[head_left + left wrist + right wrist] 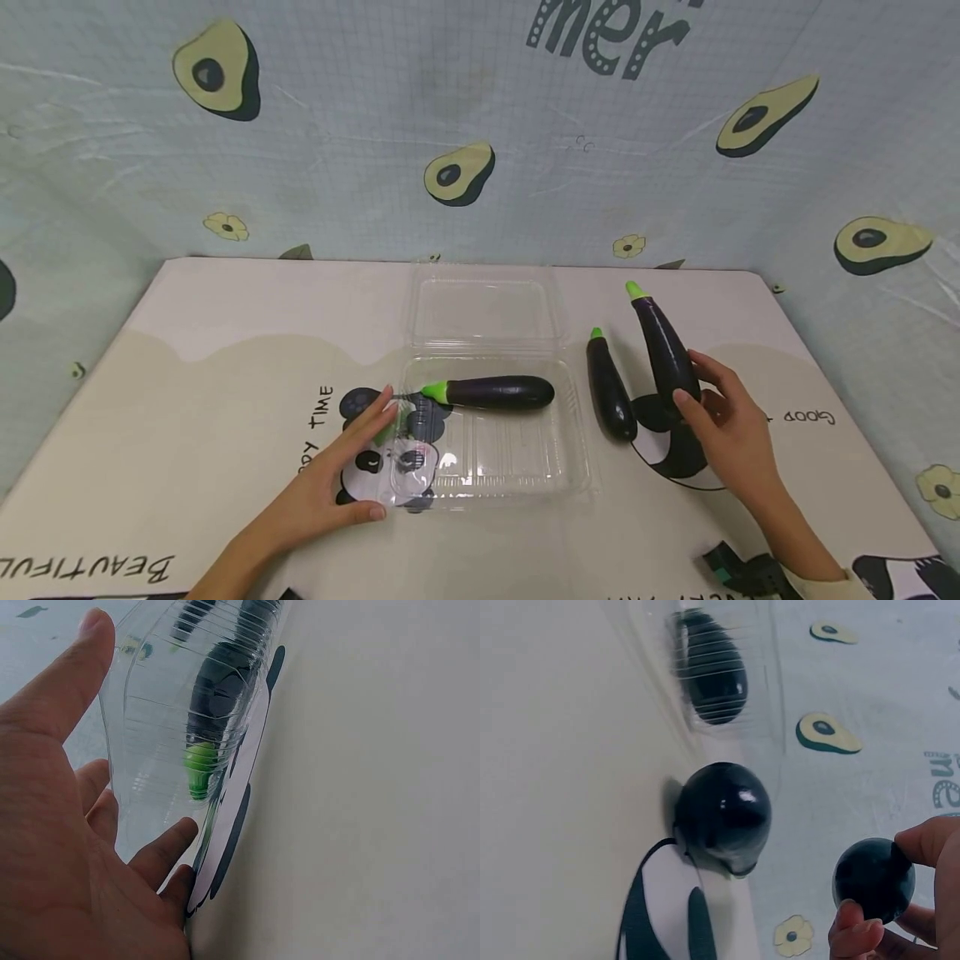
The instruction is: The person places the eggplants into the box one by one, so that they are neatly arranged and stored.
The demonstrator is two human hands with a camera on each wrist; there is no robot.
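A clear plastic clamshell box (495,450) lies with its lid (483,310) folded back, away from me. Inside it, along the back, is an eggplant (501,392) with its bright green stem pointing left. My left hand (330,475) rests at the box's left side, fingers spread and thumb by the front corner. My right hand (731,425) pinches a second eggplant (666,346) by its round dark end, stem pointing away; the right wrist view shows it raised. Between this hand and the box lies a third eggplant (611,390) on the table.
The table (202,433) has a cloth printed with pandas and lettering. Behind it hangs a pale blue sheet (337,125) with avocado prints. A black strap with a green patch (722,575) is near my right wrist.
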